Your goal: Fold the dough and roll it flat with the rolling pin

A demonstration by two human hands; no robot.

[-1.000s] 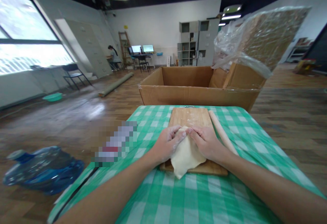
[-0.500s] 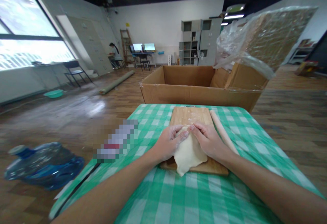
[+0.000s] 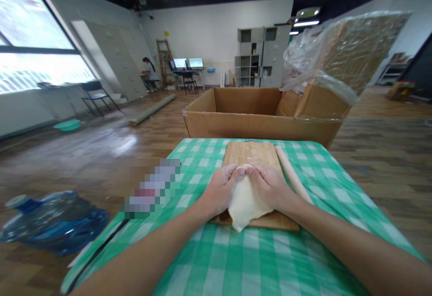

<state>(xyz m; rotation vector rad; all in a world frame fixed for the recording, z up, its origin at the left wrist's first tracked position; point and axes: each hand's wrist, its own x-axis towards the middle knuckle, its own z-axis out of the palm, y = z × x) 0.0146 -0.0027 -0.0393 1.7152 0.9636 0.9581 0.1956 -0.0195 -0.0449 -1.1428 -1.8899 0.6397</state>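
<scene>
A pale sheet of dough lies on a wooden cutting board on a table with a green checked cloth. Its near corner hangs over the board's front edge. My left hand and my right hand press side by side on the dough's far part, fingertips nearly meeting and folding its edge over. Both hands are dusted with flour. A wooden rolling pin lies just right of the board, next to my right hand.
A large open cardboard box stands beyond the table's far edge, with a plastic-wrapped bundle leaning on its right side. A blue water jug lies on the floor at left. A person sits at a desk far back.
My hands have drawn a little closer together on the dough's far edge, and the dough has bunched narrower. The view has shifted slightly.
</scene>
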